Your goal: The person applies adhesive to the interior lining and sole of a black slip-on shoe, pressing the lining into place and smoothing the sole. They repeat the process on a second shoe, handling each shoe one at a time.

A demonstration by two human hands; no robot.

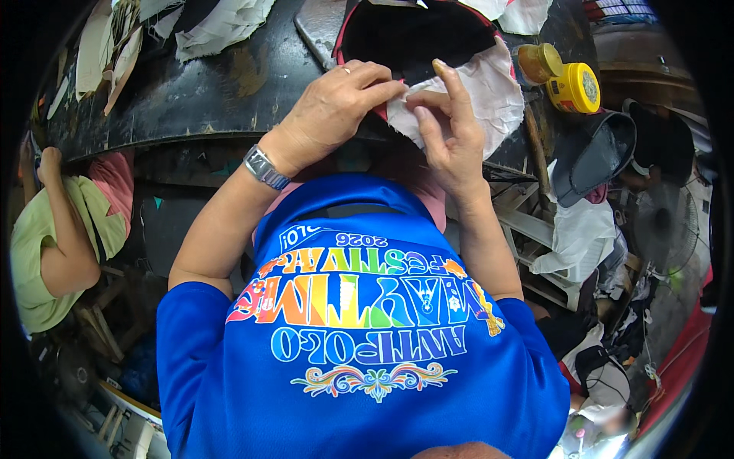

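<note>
On the dark table [214,103] in front of me lies a black piece with a red edge [417,34], its kind unclear. A creased white cloth [497,96] overlaps its near right side. My left hand [332,103], with a watch on the wrist, is closed in a pinch at the cloth's left corner, by the red edge. Just right of it, my right hand [456,134] is over the cloth with index finger and thumb spread apart. Its remaining fingers are bent toward the left fingertips, and nothing shows in its grasp.
Beyond the cloth stand an amber jar [540,63] and a yellow tub [575,88]. Pale scraps [222,30] lie at the far left. A dark curved piece [595,157] is at right, above white cloth [577,237] on a stool. Another person [65,237] sits at left.
</note>
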